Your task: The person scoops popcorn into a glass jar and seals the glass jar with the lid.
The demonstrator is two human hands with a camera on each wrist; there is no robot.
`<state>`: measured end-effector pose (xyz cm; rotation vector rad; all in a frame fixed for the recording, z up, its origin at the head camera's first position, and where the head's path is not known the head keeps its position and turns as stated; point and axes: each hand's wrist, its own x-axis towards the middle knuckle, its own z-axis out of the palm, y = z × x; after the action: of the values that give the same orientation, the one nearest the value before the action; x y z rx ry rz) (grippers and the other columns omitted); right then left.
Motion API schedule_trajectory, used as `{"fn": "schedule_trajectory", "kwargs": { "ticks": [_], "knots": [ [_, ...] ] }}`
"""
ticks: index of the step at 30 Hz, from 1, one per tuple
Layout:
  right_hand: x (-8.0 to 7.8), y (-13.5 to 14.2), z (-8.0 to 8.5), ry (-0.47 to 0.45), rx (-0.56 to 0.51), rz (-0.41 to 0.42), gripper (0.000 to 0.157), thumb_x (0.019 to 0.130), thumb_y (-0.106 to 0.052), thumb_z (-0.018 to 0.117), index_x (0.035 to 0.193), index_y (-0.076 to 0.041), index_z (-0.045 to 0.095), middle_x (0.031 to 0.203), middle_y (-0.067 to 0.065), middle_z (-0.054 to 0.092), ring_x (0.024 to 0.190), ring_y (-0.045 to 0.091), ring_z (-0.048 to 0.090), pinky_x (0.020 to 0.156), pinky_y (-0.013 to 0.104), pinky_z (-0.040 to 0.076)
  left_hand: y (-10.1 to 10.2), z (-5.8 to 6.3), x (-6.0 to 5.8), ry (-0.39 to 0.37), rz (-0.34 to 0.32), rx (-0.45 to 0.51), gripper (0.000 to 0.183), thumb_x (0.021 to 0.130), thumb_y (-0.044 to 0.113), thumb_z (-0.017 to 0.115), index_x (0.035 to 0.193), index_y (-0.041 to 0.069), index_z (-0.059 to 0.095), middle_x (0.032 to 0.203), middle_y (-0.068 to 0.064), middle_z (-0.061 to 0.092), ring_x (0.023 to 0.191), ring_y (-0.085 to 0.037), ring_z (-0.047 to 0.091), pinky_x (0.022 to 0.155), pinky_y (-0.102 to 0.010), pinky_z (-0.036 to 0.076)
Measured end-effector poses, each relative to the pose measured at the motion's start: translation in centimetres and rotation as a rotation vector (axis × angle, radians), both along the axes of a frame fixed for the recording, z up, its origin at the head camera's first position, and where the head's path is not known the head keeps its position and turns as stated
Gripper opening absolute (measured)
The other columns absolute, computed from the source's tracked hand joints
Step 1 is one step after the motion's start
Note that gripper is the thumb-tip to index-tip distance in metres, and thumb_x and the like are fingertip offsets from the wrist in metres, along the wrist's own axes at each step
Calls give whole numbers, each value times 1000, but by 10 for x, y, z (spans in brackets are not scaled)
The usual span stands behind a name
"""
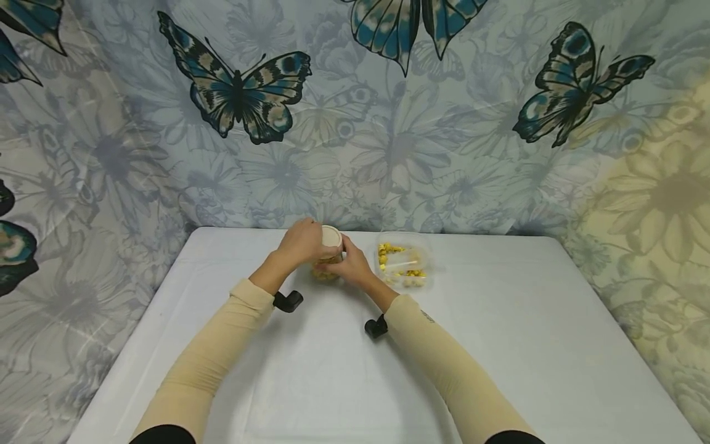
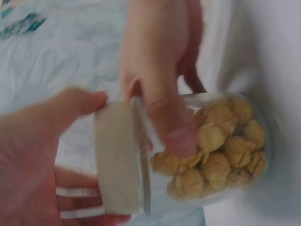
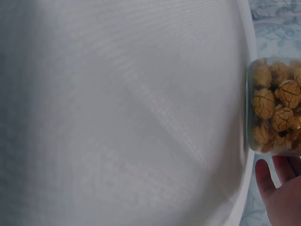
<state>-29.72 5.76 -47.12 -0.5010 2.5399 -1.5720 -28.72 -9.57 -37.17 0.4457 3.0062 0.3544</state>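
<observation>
A clear jar [image 2: 216,146] of round, cracked, tan popcorn-like pieces stands upright near the back of the white table. Its thick cream lid [image 2: 116,160] sits at the mouth. My left hand [image 1: 304,242] grips that lid, thumb on one side and fingers on the other. From the right, my right hand [image 1: 352,264] holds the jar, with the thumb [image 2: 182,141] across its front just below the rim. In the right wrist view only the lower part of the jar [image 3: 275,108] shows, beside some fingers of the right hand [image 3: 284,195].
Just right of the jar stands a clear plastic box [image 1: 428,262] with yellow and whitish small pieces and a pale rounded item inside. The white-covered table [image 1: 527,345] ends at a butterfly-print fabric wall [image 1: 399,154] behind.
</observation>
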Motion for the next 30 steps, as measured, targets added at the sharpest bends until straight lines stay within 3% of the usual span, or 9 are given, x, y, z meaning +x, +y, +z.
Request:
{"fn": "schedule_trajectory", "kwargs": {
  "ticks": [5, 7, 9, 12, 15, 19, 24, 28, 30],
  "knots": [
    [-2, 1, -1, 3, 5, 12, 87, 77, -36, 82, 149, -22, 35, 139, 2, 54, 127, 23, 51, 105, 47, 45, -17, 0, -19, -173, -247, 191, 85, 83, 31, 71, 153, 6, 30, 152, -15, 42, 129, -33, 48, 100, -48, 46],
    [-1, 1, -1, 5, -2, 14, 87, 77, -35, 82, 150, -21, 35, 139, 3, 54, 126, 24, 51, 105, 47, 44, -19, 0, -21, -219, -278, 237, 87, 83, 25, 71, 155, 8, 25, 155, -15, 37, 132, -33, 46, 100, -48, 46],
    [-1, 1, -2, 1, -10, 13, 87, 78, -34, 82, 149, -20, 35, 139, 4, 54, 126, 24, 52, 105, 48, 44, -17, -3, -17, -186, -240, 222, 81, 86, 30, 70, 152, 6, 31, 152, -16, 41, 130, -33, 47, 98, -48, 47],
    [-1, 0, -2, 0, -16, 9, 86, 78, -33, 82, 149, -21, 36, 140, 4, 53, 127, 25, 51, 106, 47, 44, -8, -7, -5, -70, -65, 115, 78, 87, 51, 66, 141, -2, 45, 136, -20, 53, 120, -35, 52, 95, -48, 49],
    [-2, 1, -3, 15, 0, -2, 86, 78, -32, 82, 150, -21, 36, 142, 4, 52, 130, 24, 50, 108, 46, 43, 0, -12, 5, 37, 107, 15, 90, 81, 71, 60, 126, -7, 57, 119, -21, 59, 108, -35, 56, 87, -46, 53],
    [-4, 2, -3, 21, 22, -9, 87, 78, -33, 83, 150, -21, 35, 141, 5, 53, 128, 24, 51, 107, 46, 44, 3, -16, 8, 96, 159, 37, 89, 78, 72, 63, 117, -8, 61, 110, -19, 59, 102, -32, 55, 82, -44, 55],
    [-5, 2, -3, 1, 47, 2, 89, 77, -36, 83, 150, -23, 34, 138, 5, 55, 125, 25, 52, 103, 47, 46, -11, -13, -5, 7, -6, 133, 78, 77, 57, 68, 127, -3, 59, 122, -17, 57, 110, -31, 51, 89, -46, 51],
    [-5, 2, -2, -6, 50, 11, 90, 76, -38, 83, 150, -22, 34, 137, 5, 54, 125, 25, 52, 103, 47, 46, -24, -7, -21, -101, -179, 141, 81, 77, 45, 71, 143, 5, 48, 143, -16, 48, 125, -33, 46, 97, -49, 48],
    [-5, 1, -2, -6, 46, 13, 91, 76, -38, 83, 150, -21, 33, 137, 4, 55, 125, 24, 52, 104, 47, 46, -27, -4, -24, -131, -224, 135, 82, 77, 40, 71, 147, 5, 44, 147, -17, 44, 127, -34, 43, 98, -49, 48]
  ]
}}
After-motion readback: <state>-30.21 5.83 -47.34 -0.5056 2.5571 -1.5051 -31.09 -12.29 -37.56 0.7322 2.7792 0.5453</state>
